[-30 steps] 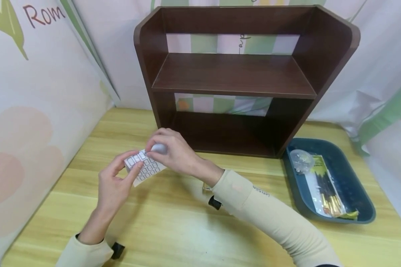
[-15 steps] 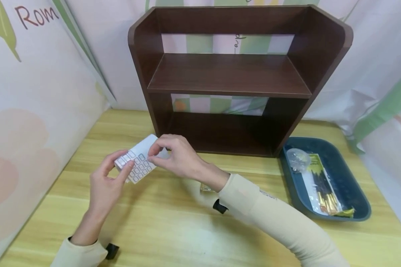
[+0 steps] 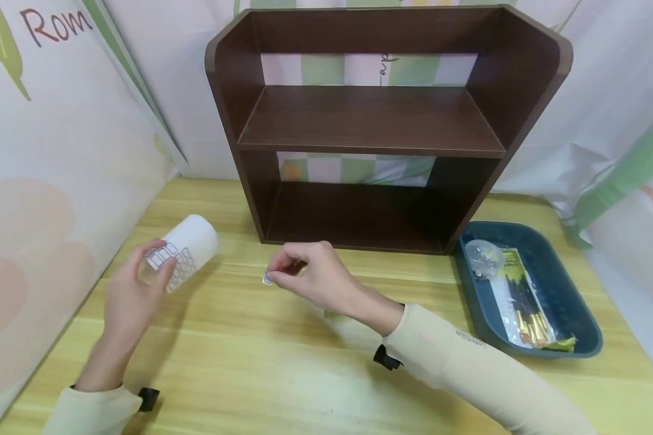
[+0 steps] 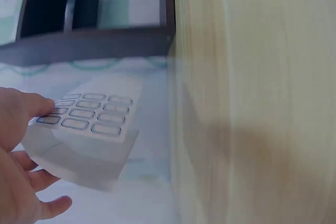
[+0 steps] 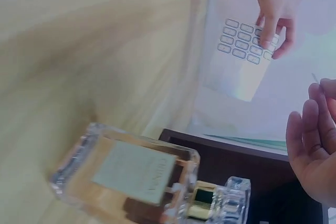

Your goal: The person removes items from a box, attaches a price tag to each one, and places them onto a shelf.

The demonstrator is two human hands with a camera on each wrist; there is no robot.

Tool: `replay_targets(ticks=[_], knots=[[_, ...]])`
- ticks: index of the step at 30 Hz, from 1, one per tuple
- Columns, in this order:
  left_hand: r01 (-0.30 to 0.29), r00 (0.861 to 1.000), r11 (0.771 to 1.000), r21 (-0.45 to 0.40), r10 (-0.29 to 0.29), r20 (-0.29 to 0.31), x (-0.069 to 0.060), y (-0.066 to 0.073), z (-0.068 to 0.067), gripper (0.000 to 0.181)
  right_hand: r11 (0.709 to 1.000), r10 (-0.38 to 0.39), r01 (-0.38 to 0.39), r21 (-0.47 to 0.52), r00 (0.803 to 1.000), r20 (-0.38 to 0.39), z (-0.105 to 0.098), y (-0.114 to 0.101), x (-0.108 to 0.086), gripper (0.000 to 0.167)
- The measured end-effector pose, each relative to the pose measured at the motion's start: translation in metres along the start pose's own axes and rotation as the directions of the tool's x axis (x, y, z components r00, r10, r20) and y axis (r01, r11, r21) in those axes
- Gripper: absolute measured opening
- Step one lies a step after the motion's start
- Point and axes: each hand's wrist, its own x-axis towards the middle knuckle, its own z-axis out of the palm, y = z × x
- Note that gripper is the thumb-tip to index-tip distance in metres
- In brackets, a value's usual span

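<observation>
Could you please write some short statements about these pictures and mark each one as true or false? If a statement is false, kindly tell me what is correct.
1. The left hand holds a white printed sheet. True.
2. The right hand holds a pen. False: the right hand pinches a small white piece with a dark edge.
3. A packet of brushes lies in the dark blue tray. True.
4. The tray stands to the left of the dark brown shelf, in the head view. False: the tray stands to the right of the shelf.
5. A clear bottle shows in the right wrist view. True.
6. Both hands hold the printed sheet. False: only the left hand does.
</observation>
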Motion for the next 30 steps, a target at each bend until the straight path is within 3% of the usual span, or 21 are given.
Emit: replay_targets(ticks=[5, 9, 16, 21, 25, 30], knots=[[-0.08, 0.996, 0.993, 0.089, 0.084, -0.039, 0.011, -0.015, -0.012, 0.035, 0.996, 0.087, -0.088, 0.022, 0.996, 0.033, -0.003, 0.001, -0.018, 0.007], [-0.116, 0.993, 0.98, 0.159, 0.119, -0.011, 0.01, -0.027, -0.013, 0.035, 0.992, 0.119, -0.12, 0.034, 0.992, 0.039, -0.004, 0.003, -0.03, 0.005], [-0.049, 0.993, 0.965, 0.258, 0.019, 0.117, -0.003, -0.037, -0.007, 0.038, 0.983, 0.165, -0.166, 0.077, 0.986, 0.013, -0.002, 0.007, -0.049, 0.003], [-0.047, 0.982, 0.96, 0.277, -0.006, 0.186, -0.009, -0.035, -0.002, 0.044, 0.969, 0.21, -0.208, 0.132, 0.978, -0.004, -0.003, 0.01, -0.063, 0.003], [-0.057, 0.974, 0.956, 0.287, -0.011, 0.228, -0.01, -0.031, -0.001, 0.049, 0.963, 0.246, -0.241, 0.119, 0.969, -0.025, -0.003, 0.016, -0.072, 0.004], [-0.011, 0.951, 0.952, 0.306, -0.084, 0.296, -0.008, -0.032, -0.003, 0.049, 0.932, 0.335, -0.329, 0.15, 0.942, -0.015, -0.006, 0.018, -0.082, 0.008]])
